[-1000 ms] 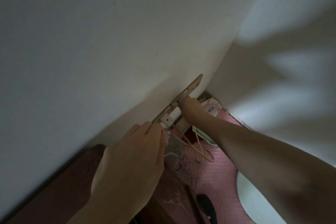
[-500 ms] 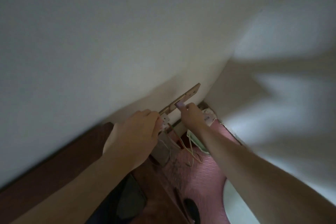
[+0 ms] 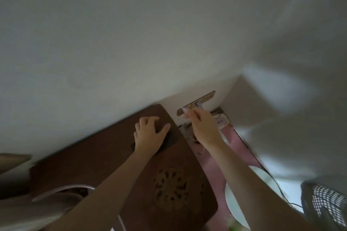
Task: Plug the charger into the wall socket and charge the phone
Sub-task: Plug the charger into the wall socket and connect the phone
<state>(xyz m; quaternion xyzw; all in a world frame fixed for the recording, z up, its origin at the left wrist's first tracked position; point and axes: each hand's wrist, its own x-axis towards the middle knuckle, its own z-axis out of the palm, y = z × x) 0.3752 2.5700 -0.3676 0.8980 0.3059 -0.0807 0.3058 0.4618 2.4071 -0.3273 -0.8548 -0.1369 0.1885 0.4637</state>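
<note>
Reaching to the socket (image 3: 197, 102), the right hand (image 3: 203, 127) pinches something small, seemingly the plug. Left hand (image 3: 150, 135) rests spread on the counter (image 3: 105, 155). Next: seat it squarely.

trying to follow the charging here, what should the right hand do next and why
Probably press the switch on the socket plate or seat the plug: the right hand has its fingertips at the plate. The left hand rests on a dark object, perhaps the phone, on the wooden table.

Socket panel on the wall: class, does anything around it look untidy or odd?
Yes. Below the socket panel, loose wires hang in a tangle over the pink mat, beside the right hand.
</note>
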